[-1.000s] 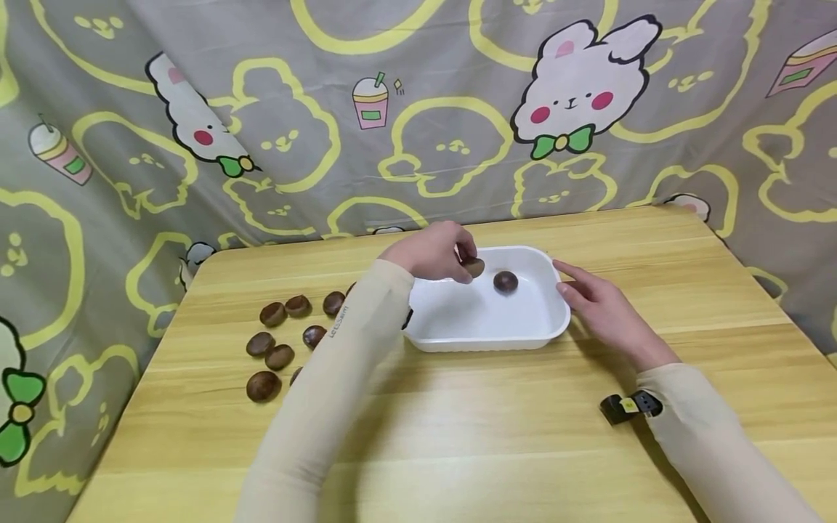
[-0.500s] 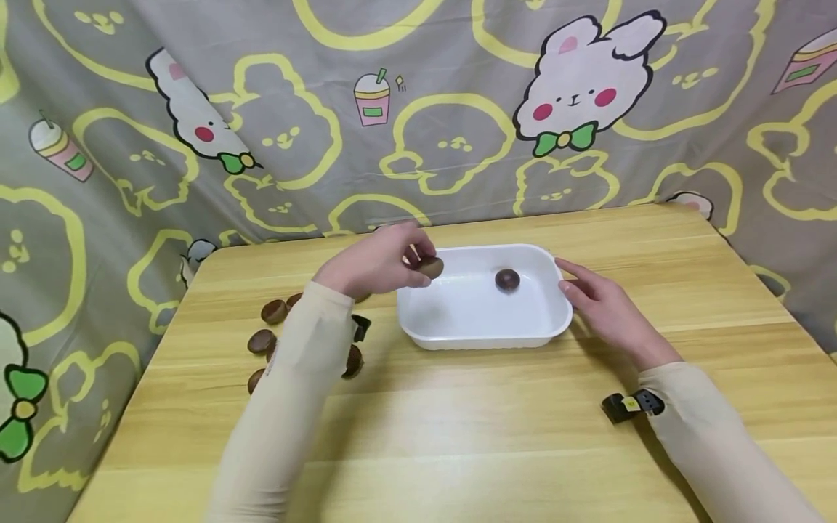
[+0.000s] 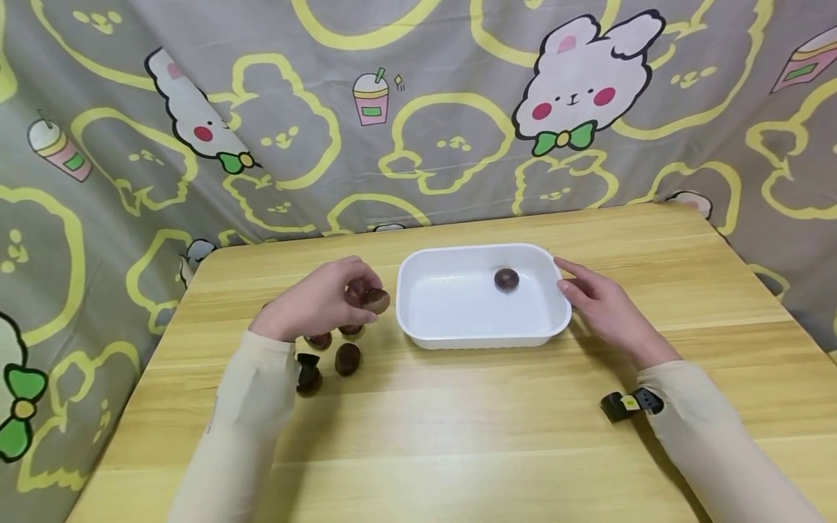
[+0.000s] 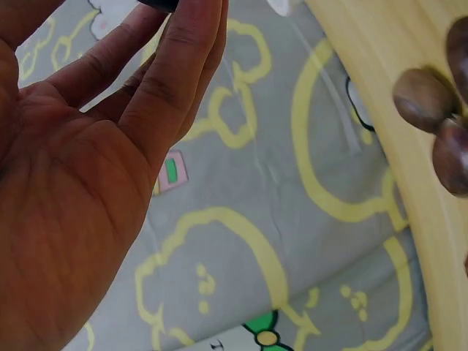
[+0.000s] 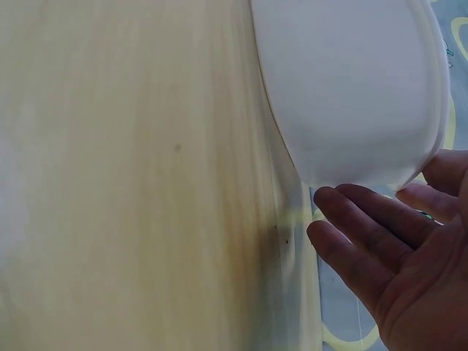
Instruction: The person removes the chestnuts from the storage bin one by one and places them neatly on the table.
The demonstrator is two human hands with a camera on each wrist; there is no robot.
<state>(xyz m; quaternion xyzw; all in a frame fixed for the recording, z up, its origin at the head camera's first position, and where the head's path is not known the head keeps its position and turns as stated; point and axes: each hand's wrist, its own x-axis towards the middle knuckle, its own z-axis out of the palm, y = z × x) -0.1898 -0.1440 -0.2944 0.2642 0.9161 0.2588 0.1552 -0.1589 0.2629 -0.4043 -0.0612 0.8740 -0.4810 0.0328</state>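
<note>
Between thumb and fingers, my left hand [image 3: 320,299] pinches a brown chestnut [image 3: 376,301], just left of the white tray [image 3: 480,341]. The chestnut is above the table; in the left wrist view only a dark edge [image 4: 159,3] of it shows at the fingertips. One other chestnut [image 3: 506,280] lies inside the tray, toward its right end. My right hand [image 3: 604,312] rests its extended fingers against the tray's right end. In the right wrist view those fingers [image 5: 365,227] touch the tray's outer wall [image 5: 351,146].
Several chestnuts [image 3: 348,359] lie on the wooden table [image 3: 458,436], below and behind the left hand, which partly hides them. The left wrist view shows a few more chestnuts [image 4: 425,99]. A patterned curtain [image 3: 445,145] hangs along the table's back edge.
My left hand has moved left and toward the table's front, from above the tray to beside it, with the chestnut still pinched. The right hand and tray have stayed nearly in place.
</note>
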